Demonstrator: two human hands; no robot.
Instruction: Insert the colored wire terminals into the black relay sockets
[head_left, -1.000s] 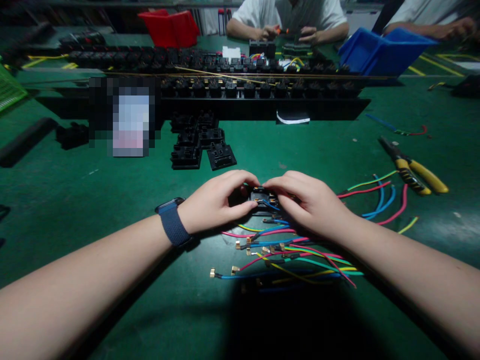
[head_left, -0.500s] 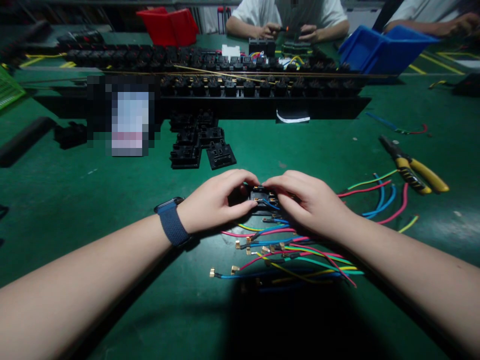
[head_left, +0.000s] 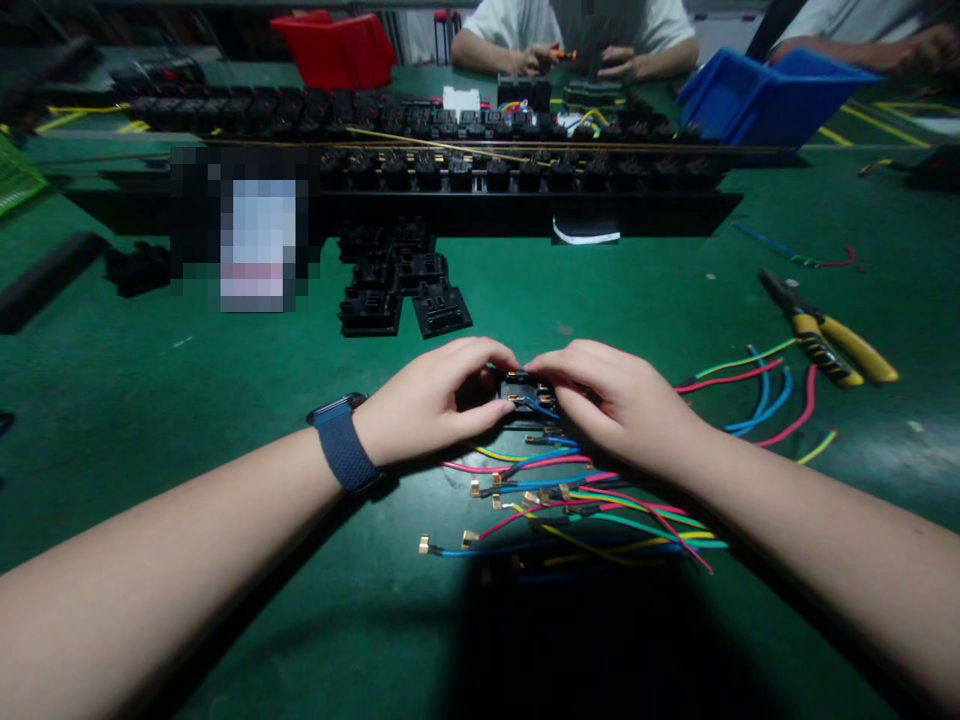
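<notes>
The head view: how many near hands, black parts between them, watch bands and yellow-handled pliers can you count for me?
Near hands: 2 (left hand, right hand)
Black part between them: 1
Watch band: 1
Yellow-handled pliers: 1
Total: 5

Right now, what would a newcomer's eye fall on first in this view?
First, the left hand and right hand at the centre, close together around a small black part. Below it, colourful wires spread across the green table, while yellow-handled pliers lie to the right. A blue bin stands out, upper right.
</notes>
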